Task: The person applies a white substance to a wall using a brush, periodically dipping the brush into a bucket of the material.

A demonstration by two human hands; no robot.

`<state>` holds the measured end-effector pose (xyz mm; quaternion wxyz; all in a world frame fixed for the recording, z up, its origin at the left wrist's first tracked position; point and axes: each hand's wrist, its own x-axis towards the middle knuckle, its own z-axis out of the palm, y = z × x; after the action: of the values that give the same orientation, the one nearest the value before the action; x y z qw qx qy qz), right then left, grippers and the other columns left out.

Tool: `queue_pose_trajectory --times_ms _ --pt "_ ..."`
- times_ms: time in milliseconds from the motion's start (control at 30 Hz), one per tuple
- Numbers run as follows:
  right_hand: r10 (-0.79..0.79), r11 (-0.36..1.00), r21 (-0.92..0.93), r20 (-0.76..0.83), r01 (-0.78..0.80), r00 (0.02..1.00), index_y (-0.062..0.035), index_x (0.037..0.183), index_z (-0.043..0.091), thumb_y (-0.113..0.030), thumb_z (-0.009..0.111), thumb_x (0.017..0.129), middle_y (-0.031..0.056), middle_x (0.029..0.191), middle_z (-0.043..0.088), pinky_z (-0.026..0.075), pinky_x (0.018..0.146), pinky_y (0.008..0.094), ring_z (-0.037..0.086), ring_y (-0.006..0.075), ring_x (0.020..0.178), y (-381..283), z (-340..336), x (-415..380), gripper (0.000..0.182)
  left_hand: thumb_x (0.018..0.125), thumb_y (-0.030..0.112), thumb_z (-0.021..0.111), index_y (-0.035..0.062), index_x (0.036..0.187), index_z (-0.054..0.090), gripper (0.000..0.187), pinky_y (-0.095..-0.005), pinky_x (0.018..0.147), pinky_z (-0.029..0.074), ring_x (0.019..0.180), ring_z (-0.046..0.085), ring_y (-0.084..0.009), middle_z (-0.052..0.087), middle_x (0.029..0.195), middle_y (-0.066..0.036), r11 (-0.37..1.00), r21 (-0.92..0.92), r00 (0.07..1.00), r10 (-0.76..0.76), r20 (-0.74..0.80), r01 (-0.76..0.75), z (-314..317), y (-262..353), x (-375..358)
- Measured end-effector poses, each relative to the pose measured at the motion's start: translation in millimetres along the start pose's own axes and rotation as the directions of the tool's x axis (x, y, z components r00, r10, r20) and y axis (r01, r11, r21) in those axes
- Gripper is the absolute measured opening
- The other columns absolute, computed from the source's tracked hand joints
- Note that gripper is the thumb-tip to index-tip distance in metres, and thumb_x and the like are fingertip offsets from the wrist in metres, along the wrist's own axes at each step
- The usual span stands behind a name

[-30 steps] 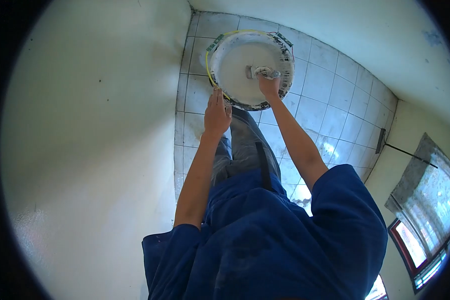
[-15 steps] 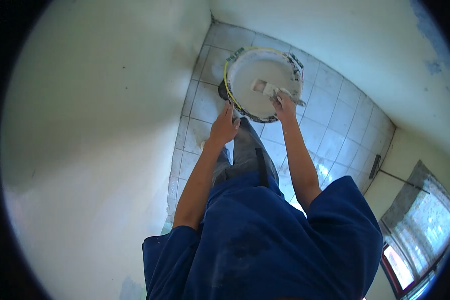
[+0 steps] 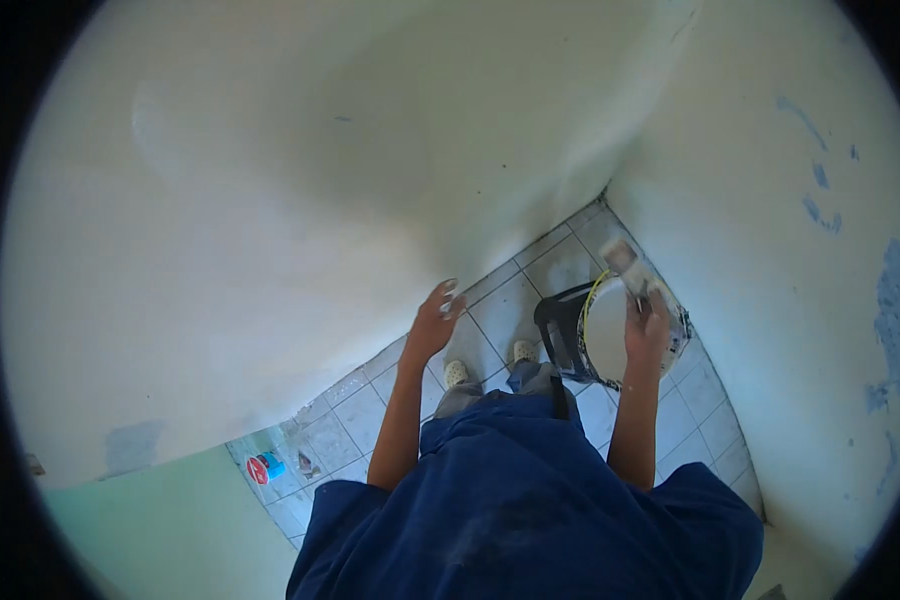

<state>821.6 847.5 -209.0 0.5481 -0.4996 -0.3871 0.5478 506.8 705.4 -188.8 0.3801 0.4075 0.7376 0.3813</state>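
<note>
My right hand (image 3: 648, 328) is closed round a wide paintbrush (image 3: 622, 258), its bristle end raised and pointing up toward the wall corner. Below and partly behind that hand stands a round bucket (image 3: 584, 325) with whitish paint (image 3: 605, 345) inside and a yellow band along its rim. A black stool-like object (image 3: 558, 335) is at the bucket's left side. My left hand (image 3: 438, 320) is held up near the pale wall (image 3: 300, 250), fingers apart and loosely bent, holding nothing. Whitish smears show on its fingertips.
White tiles (image 3: 500, 318) cover the floor, with my light clogs (image 3: 456, 374) on them. A second wall (image 3: 780, 290) with bluish patches meets the first at the corner. At the lower left lies a red and blue container (image 3: 261, 468).
My right hand has lifted the paintbrush up off the paint in the bucket. My left hand has moved away from the bucket's rim, and my view has turned toward the left wall.
</note>
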Motion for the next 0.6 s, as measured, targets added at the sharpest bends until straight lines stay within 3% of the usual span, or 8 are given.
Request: queue_pose_trajectory --times_ms 67,100,133,200,267,400,467,600 --pt "-0.244 0.927 -0.243 0.193 0.287 0.950 -0.0004 0.106 0.051 -0.009 0.056 0.085 0.0108 0.109 0.053 0.042 0.094 0.0400 0.050 0.0226 0.105 -19.4 50.3 9.8 0.023 0.091 0.025 0.052 0.0038 0.123 0.046 0.039 -0.0344 0.088 0.045 0.108 0.055 -0.0245 0.053 0.120 -0.014 0.999 -0.047 0.996 -0.015 -0.093 0.011 -21.0 1.0 -15.6" --pt "-0.065 0.981 0.192 0.134 0.038 0.989 -0.0003 0.104 0.052 -0.008 0.056 0.084 0.0108 0.109 0.053 0.042 0.094 0.0398 0.051 0.0229 0.104 -42.0 83.8 11.1 0.022 0.090 0.023 0.053 0.0030 0.122 0.047 0.038 -0.0338 0.086 0.047 0.107 0.056 -0.0245 0.054 0.119 -0.015 0.999 -0.046 0.991 -0.020 -0.131 0.014 -30.0 3.7 -24.3" --pt "0.127 0.780 0.594 0.157 -0.196 0.979 -0.0003 0.102 0.052 -0.007 0.057 0.084 0.0109 0.108 0.053 0.042 0.093 0.0396 0.052 0.0232 0.104 -68.5 118.4 9.6 0.020 0.090 0.021 0.054 0.0023 0.120 0.048 0.036 -0.0332 0.084 0.048 0.106 0.057 -0.0246 0.055 0.118 -0.015 0.999 -0.042 0.986 -0.024 -0.166 0.017 -37.5 6.3 -33.4" --pt "0.184 0.695 0.674 0.171 -0.251 0.968 -0.0005 0.103 0.052 -0.004 0.059 0.081 0.0108 0.107 0.053 0.046 0.090 0.0387 0.053 0.0236 0.101 -97.4 173.2 9.2 0.023 0.090 0.020 0.054 0.0018 0.120 0.048 0.035 -0.0329 0.086 0.046 0.105 0.057 -0.0241 0.055 0.118 -0.014 0.994 -0.097 0.981 -0.064 -0.185 0.047 -47.1 7.5 -46.7" --pt "0.137 0.701 0.677 0.180 -0.223 0.974 0.0011 0.104 0.051 -0.004 0.058 0.082 0.0101 0.104 0.054 0.054 0.080 0.0359 0.055 0.0200 0.099 -120.8 219.8 2.5 0.024 0.091 0.021 0.053 0.0017 0.120 0.048 0.035 -0.0329 0.088 0.045 0.105 0.057 -0.0242 0.055 0.118 -0.014 0.992 -0.111 0.977 -0.083 -0.195 0.062 -56.1 10.5 -58.8" --pt "0.185 0.686 0.693 0.129 -0.222 0.974 -0.0033 0.097 0.051 -0.002 0.061 0.078 0.0081 0.100 0.054 0.054 0.076 0.0342 0.056 0.0194 0.094 -131.0 286.6 -20.5 0.020 0.092 0.023 0.052 0.0026 0.120 0.049 0.035 -0.0333 0.089 0.043 0.105 0.056 -0.0245 0.055 0.117 -0.013 0.989 -0.147 0.972 -0.054 -0.230 0.020 -70.9 21.0 -69.7" --pt "0.220 0.736 0.651 0.026 -0.183 0.975 -0.0056 0.094 0.051 -0.001 0.062 0.076 0.0076 0.098 0.054 0.054 0.072 0.0331 0.056 0.0188 0.091 -99.8 305.2 -24.9 0.021 0.092 0.024 0.052 0.0031 0.120 0.049 0.035 -0.0336 0.089 0.043 0.105 0.056 -0.0249 0.056 0.117 -0.013 0.991 -0.130 0.968 -0.032 -0.249 -0.001 -77.0 28.6 -70.5" --pt "0.455 0.754 0.567 -0.084 -0.333 0.887 -0.0081 0.089 0.051 0.002 0.060 0.075 0.0067 0.098 0.054 0.053 0.065 0.0342 0.056 0.0191 0.089 18.4 286.3 -5.8 0.020 0.092 0.026 0.051 0.0045 0.120 0.049 0.035 -0.0351 0.089 0.043 0.105 0.056 -0.0254 0.056 0.117 -0.013 0.992 -0.118 0.967 0.009 -0.253 -0.040 -92.7 41.2 -67.8"
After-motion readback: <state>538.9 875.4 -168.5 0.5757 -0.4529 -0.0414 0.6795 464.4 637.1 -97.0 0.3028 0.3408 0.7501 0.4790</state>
